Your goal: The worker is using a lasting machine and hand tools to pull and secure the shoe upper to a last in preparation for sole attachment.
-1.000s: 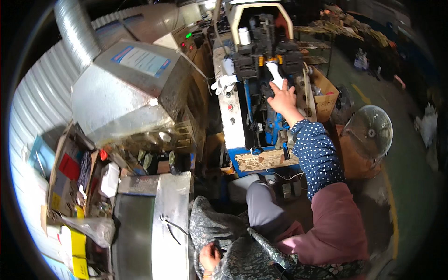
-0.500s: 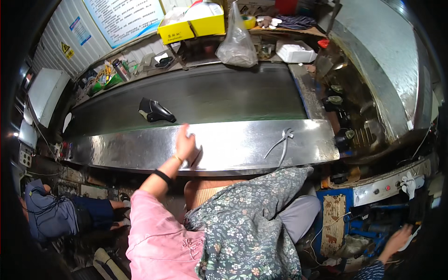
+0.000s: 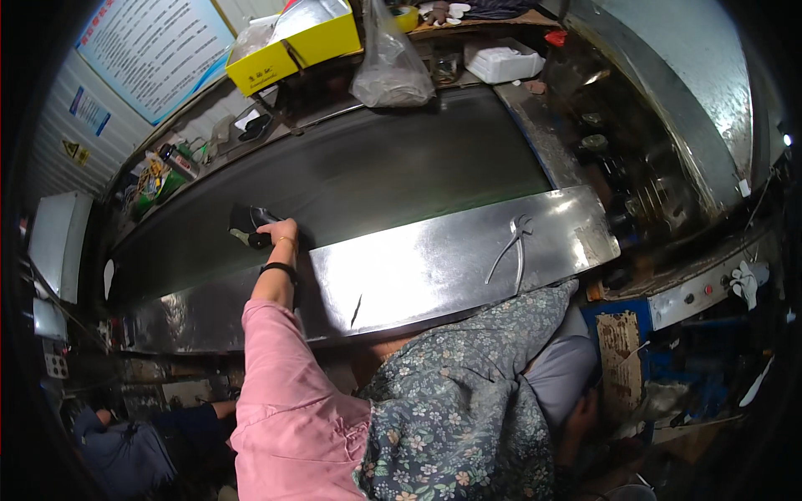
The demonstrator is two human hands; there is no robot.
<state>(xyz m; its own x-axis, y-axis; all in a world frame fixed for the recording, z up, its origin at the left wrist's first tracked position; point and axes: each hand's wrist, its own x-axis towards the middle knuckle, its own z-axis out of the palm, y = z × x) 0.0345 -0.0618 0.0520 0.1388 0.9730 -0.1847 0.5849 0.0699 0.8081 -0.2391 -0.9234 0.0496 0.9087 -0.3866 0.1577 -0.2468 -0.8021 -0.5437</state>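
Observation:
My left hand point(image 3: 281, 230), at the end of a pink sleeve, reaches over the dark conveyor belt point(image 3: 401, 159). Its fingers are closed on the near end of a black shoe point(image 3: 244, 219), a glossy piece with a pale patch at one side. The hand covers part of the shoe, which rests on or just above the belt. On the shiny metal ledge point(image 3: 418, 280) in front of the belt lie metal pincers point(image 3: 515, 246), to the right, and a small dark sliver point(image 3: 357, 311). My right hand cannot be made out.
Behind the belt, a shelf bears a yellow box point(image 3: 292, 46), a hanging plastic bag point(image 3: 391, 71) and a white foam box point(image 3: 504, 61). Machinery with a control panel point(image 3: 697, 288) stands at right. A person in dark clothes point(image 3: 125, 455) is at lower left. A flowered apron point(image 3: 459, 392) covers my lap.
My left hand has moved from above the ledge, left and forward to the belt, and has taken hold of the shoe. The view has tilted. A co-worker's hand at lower right is gone.

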